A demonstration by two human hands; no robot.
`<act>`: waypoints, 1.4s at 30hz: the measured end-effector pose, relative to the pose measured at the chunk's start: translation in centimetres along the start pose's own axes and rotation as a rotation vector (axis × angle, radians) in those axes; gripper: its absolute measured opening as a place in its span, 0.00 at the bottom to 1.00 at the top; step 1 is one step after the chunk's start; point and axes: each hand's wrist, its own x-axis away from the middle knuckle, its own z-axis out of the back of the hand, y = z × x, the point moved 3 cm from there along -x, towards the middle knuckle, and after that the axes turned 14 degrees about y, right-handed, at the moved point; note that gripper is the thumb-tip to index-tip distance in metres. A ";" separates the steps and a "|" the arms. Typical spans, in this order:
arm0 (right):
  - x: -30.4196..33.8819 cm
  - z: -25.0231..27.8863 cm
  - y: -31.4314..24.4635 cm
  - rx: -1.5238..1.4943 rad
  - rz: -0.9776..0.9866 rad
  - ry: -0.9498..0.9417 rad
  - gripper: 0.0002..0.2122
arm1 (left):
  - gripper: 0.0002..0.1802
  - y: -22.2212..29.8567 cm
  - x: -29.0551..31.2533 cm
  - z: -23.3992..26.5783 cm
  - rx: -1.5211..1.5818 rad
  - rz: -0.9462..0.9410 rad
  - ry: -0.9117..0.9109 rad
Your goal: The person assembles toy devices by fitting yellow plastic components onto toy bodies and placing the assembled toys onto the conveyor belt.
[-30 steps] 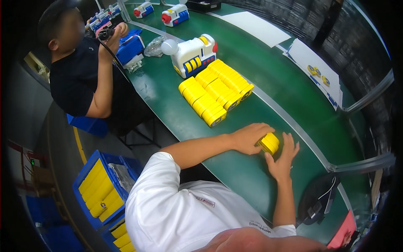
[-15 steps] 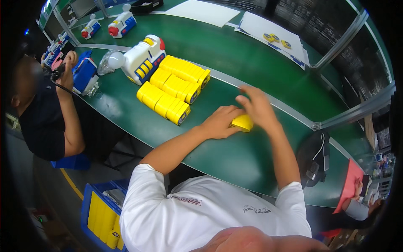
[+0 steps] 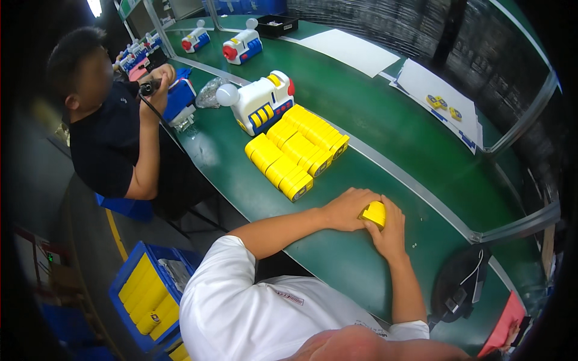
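A small yellow plastic piece (image 3: 374,212) with a rounded top is held low over the green table. My left hand (image 3: 348,210) is closed around its left side, and the fingertips are partly hidden. My right hand (image 3: 390,233) grips the same piece from the right, thumb in front and fingers behind. To the left of my hands lie three rows of similar yellow pieces (image 3: 278,166), stacked face to face, with a round dark mark on the end ones. Behind those rows stands a white and blue toy train (image 3: 261,103) with a red front.
A co-worker (image 3: 114,138) at the left holds a dark corded tool. Metal rails (image 3: 415,186) divide the green table (image 3: 337,265). Across them, white sheets (image 3: 430,96) carry a few yellow parts. A black bag (image 3: 460,283) lies at right; a blue bin (image 3: 129,295) of yellow pieces stands at lower left.
My right hand, raised and blurred before, has come down onto the yellow piece beside my left hand. The whole view has shifted, with the table's things now further right and lower.
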 end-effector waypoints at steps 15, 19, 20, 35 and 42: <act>0.1 -0.3 1.4 -0.125 -0.155 -0.050 0.32 | 0.35 0.2 -0.3 1.1 0.027 0.033 0.025; 0.2 -0.3 1.6 -0.088 -0.171 -0.100 0.30 | 0.36 0.6 -0.3 1.2 0.017 0.020 0.008; 0.3 -0.3 1.6 -0.089 -0.171 -0.105 0.30 | 0.36 0.7 -0.3 1.2 0.021 0.002 0.006; 0.1 -0.3 1.6 -0.143 -0.179 -0.111 0.30 | 0.34 0.4 -0.2 1.0 0.016 0.018 0.003; 0.1 -0.3 1.8 -0.143 -0.183 -0.107 0.30 | 0.34 0.4 -0.3 0.9 0.019 0.034 -0.007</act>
